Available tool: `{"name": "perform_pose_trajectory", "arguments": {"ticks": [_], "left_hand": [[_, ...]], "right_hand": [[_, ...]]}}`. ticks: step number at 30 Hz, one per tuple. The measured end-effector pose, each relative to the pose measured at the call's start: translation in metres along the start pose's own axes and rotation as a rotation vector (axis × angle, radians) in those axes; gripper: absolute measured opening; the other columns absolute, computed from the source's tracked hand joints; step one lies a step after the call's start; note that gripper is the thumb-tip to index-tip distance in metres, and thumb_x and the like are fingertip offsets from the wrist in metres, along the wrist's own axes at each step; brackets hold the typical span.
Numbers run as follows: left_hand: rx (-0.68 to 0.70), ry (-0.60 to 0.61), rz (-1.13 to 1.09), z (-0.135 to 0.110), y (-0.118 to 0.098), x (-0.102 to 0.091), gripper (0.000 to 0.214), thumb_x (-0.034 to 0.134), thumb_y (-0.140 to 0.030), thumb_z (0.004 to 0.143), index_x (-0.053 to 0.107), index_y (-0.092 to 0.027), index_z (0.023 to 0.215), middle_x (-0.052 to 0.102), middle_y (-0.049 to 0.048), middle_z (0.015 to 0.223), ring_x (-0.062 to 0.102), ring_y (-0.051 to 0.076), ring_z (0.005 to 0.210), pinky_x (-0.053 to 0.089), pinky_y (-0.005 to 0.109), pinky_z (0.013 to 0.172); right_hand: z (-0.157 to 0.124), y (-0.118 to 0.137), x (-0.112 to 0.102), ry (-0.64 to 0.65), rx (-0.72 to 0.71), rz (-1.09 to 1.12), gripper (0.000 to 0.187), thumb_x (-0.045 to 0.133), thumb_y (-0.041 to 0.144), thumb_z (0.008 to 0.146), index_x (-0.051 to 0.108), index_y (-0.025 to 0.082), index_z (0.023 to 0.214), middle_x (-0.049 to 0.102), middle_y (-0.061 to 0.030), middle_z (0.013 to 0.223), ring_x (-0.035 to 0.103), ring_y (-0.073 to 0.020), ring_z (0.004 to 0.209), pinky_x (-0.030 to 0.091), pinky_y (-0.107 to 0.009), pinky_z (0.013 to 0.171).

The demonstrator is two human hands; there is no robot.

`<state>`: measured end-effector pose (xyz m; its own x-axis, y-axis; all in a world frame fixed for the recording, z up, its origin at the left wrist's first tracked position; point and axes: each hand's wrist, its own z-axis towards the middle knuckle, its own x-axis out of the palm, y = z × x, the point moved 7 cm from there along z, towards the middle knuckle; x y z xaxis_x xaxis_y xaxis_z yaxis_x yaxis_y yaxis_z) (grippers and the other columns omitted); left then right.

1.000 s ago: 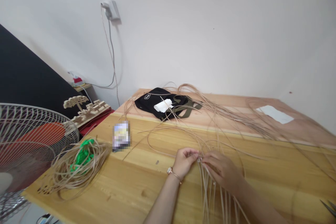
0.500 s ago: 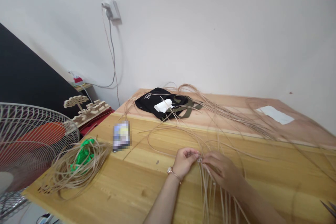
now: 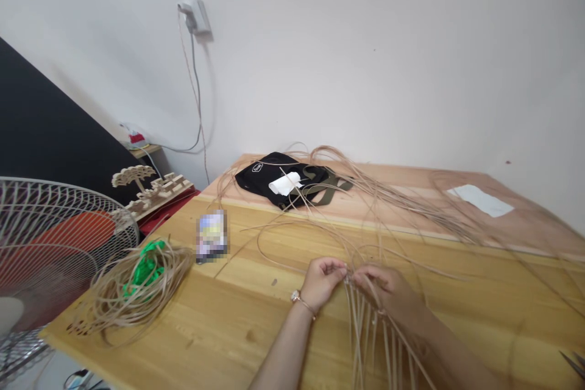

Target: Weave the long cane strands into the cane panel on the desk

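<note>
Long thin tan rattan strands point(image 3: 360, 329) run from the near edge of the table up through my hands and fan out behind them. My left hand point(image 3: 323, 280), with a bracelet watch on its wrist, pinches the strands where they cross. Close on its right, my right hand point(image 3: 384, 289) has its fingers closed on a strand at the same crossing. The fingertips almost meet there, and the small knot or weave between them is partly hidden. Below my right hand, several strands hang side by side toward me.
A coil of strands with green wrapping point(image 3: 146, 274) lies at the table's left. Behind my hands are a black bag point(image 3: 274, 173), a white paper roll point(image 3: 284, 183) and a white sheet point(image 3: 482, 200). Scissor tips point(image 3: 573, 362) show at right. A fan point(image 3: 59, 244) stands left.
My right hand has shifted slightly, its fingers curling in more, and a strand now passes over its fingers. My left hand stays in place.
</note>
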<state>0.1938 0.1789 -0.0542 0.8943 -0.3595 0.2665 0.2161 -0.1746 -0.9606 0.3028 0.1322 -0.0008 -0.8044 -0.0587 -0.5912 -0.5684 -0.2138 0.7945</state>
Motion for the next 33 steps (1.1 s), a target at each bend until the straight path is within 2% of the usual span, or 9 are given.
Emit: {"name": "perform_pose_trajectory", "arguments": {"ticks": [4,9,17,29,33], "left_hand": [[-0.003,0.024,-0.014,0.000,0.001,0.002,0.039,0.072,-0.044,0.048,0.062,-0.010,0.065,0.062,0.0049,0.062,0.052,0.011,0.057,0.039,0.023,0.060],[0.011,0.063,-0.020,0.000,0.000,0.004,0.035,0.071,-0.042,0.051,0.062,-0.010,0.064,0.063,0.0059,0.063,0.053,0.013,0.058,0.040,0.024,0.062],[0.009,0.038,0.025,0.001,0.003,0.004,0.036,0.069,-0.044,0.051,0.063,-0.011,0.065,0.064,0.0061,0.064,0.054,0.012,0.058,0.041,0.024,0.061],[-0.009,0.015,0.093,0.001,0.006,0.006,0.020,0.068,-0.028,0.052,0.063,-0.010,0.059,0.063,0.0060,0.060,0.051,0.011,0.051,0.039,0.023,0.055],[-0.004,0.018,0.136,0.000,0.006,0.006,0.018,0.066,-0.028,0.053,0.062,-0.011,0.059,0.062,0.0058,0.059,0.049,0.011,0.051,0.038,0.023,0.054]], "right_hand": [[0.011,-0.016,0.001,-0.066,0.141,0.193,0.022,0.048,0.034,0.077,0.058,0.017,0.068,0.057,0.0001,0.058,0.053,-0.0129,0.056,0.043,-0.024,0.055],[0.024,-0.026,0.007,-0.118,0.172,0.257,0.020,0.051,0.035,0.073,0.056,0.016,0.076,0.056,0.0014,0.053,0.052,-0.0119,0.049,0.041,-0.023,0.047],[0.024,-0.040,0.014,-0.225,0.194,0.292,0.017,0.055,0.033,0.068,0.054,0.017,0.075,0.055,0.0015,0.055,0.053,-0.0130,0.050,0.042,-0.024,0.048],[0.024,-0.047,0.019,-0.251,0.246,0.379,0.013,0.057,0.027,0.063,0.053,0.018,0.072,0.057,0.0010,0.060,0.053,-0.0136,0.055,0.041,-0.024,0.051],[0.028,-0.046,0.016,-0.225,0.295,0.430,0.012,0.057,0.029,0.065,0.053,0.018,0.067,0.053,0.0034,0.051,0.048,-0.0104,0.045,0.037,-0.021,0.043]]}}
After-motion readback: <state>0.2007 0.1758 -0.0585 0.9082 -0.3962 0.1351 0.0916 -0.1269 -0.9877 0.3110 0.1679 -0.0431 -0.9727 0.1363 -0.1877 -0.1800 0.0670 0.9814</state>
